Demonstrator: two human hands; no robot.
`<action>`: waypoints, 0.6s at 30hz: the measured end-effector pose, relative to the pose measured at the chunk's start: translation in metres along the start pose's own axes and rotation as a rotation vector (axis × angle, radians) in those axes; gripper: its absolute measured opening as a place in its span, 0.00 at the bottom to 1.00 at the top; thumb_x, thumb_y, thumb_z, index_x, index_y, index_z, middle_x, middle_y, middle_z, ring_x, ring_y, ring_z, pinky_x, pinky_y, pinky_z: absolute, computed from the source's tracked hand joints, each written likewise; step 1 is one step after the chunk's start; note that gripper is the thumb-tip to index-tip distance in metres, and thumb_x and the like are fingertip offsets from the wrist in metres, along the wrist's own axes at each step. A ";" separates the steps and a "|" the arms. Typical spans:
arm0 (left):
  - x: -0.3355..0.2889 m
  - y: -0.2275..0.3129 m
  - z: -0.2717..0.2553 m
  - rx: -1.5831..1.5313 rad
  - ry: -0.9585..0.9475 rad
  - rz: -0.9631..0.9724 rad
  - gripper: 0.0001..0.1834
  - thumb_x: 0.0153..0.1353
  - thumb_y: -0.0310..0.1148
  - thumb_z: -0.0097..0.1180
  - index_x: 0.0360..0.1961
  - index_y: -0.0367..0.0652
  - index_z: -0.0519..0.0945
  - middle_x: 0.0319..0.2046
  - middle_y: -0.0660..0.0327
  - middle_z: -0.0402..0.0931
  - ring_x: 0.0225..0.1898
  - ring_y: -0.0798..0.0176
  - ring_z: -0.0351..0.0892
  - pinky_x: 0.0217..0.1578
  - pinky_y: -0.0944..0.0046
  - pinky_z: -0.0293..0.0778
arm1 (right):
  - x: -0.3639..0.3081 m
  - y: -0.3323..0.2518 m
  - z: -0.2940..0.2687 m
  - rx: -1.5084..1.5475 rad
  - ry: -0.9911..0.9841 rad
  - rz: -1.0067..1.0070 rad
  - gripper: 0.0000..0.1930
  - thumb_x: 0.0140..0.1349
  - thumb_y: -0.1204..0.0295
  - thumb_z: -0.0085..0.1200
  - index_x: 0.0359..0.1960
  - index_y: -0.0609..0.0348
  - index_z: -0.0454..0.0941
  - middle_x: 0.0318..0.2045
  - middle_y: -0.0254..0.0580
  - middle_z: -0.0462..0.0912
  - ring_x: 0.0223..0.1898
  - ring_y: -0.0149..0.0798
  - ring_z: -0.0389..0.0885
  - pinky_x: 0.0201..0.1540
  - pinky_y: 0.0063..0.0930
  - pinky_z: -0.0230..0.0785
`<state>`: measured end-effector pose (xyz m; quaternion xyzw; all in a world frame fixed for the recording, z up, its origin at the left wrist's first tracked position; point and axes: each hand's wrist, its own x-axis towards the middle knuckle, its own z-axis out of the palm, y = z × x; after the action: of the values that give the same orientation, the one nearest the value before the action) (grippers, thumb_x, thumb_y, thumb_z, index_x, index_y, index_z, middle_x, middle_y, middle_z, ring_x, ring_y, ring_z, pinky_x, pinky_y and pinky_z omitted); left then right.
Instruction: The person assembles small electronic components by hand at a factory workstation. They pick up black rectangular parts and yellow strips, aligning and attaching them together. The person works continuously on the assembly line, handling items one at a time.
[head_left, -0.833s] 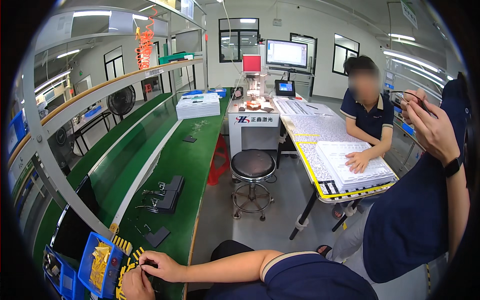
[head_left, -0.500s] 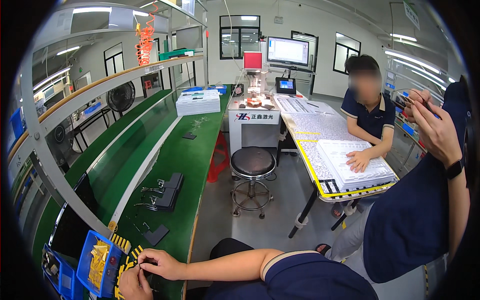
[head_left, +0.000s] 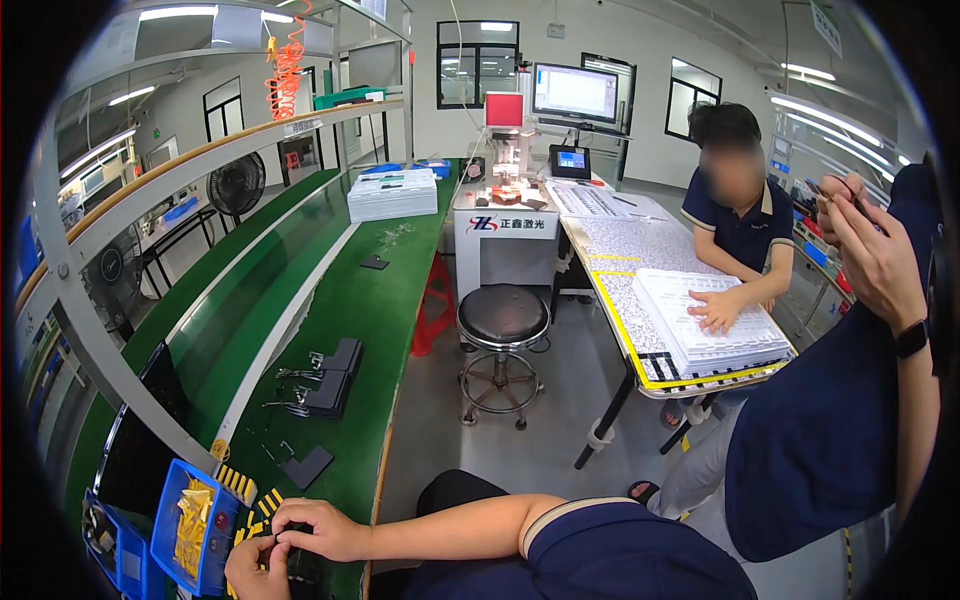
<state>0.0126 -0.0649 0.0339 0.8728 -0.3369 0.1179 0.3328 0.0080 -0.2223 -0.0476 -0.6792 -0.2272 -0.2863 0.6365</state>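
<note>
At the lower left my right hand [head_left: 332,532] reaches over the green bench [head_left: 350,480] with its fingers pinched. Their tips meet those of my left hand [head_left: 256,571], also pinched. A small dark bit shows between the fingertips, too hidden to name. Beside the hands, short yellow strips [head_left: 236,483] lie in rows on the bench. A blue bin [head_left: 222,545] holding a heap of yellow pieces [head_left: 193,515] stands just left of them. Farther along the bench are a flat black piece [head_left: 308,466] and stacked black pieces [head_left: 335,385] with thin metal parts.
Left of the bin is another blue bin [head_left: 133,555]. A metal shelf post [head_left: 120,340] slants up at left. A round stool [head_left: 503,315] stands in the aisle. One co-worker's hand rests on white trays [head_left: 680,320]; another person stands close at right, both hands [head_left: 870,245] raised around a thin dark thing.
My view has shifted slightly, so the bench things appear a little lower or farther left. My hands stay together at the same place, fingers still pinched.
</note>
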 end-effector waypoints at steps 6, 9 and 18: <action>0.000 -0.001 0.000 0.012 -0.016 -0.060 0.11 0.56 0.34 0.60 0.33 0.37 0.80 0.30 0.50 0.79 0.31 0.53 0.79 0.34 0.62 0.72 | 0.001 -0.003 -0.003 -0.021 -0.003 -0.021 0.06 0.55 0.74 0.54 0.31 0.63 0.73 0.30 0.41 0.75 0.35 0.41 0.74 0.40 0.30 0.65; 0.001 0.003 -0.003 0.027 -0.029 -0.054 0.10 0.55 0.33 0.59 0.32 0.37 0.80 0.30 0.50 0.79 0.31 0.51 0.78 0.34 0.61 0.72 | 0.001 -0.005 -0.002 -0.007 0.013 -0.024 0.06 0.54 0.74 0.55 0.30 0.63 0.73 0.29 0.41 0.75 0.34 0.42 0.73 0.40 0.31 0.65; -0.004 -0.017 0.014 -0.178 0.111 -0.096 0.07 0.48 0.24 0.61 0.24 0.31 0.77 0.20 0.57 0.75 0.23 0.66 0.74 0.26 0.69 0.69 | 0.000 -0.002 -0.003 -0.012 -0.007 -0.023 0.05 0.55 0.75 0.54 0.31 0.63 0.73 0.30 0.41 0.75 0.34 0.41 0.74 0.40 0.30 0.66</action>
<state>0.0210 -0.0631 0.0133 0.8471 -0.2850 0.1194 0.4323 0.0065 -0.2248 -0.0461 -0.6812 -0.2356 -0.2926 0.6283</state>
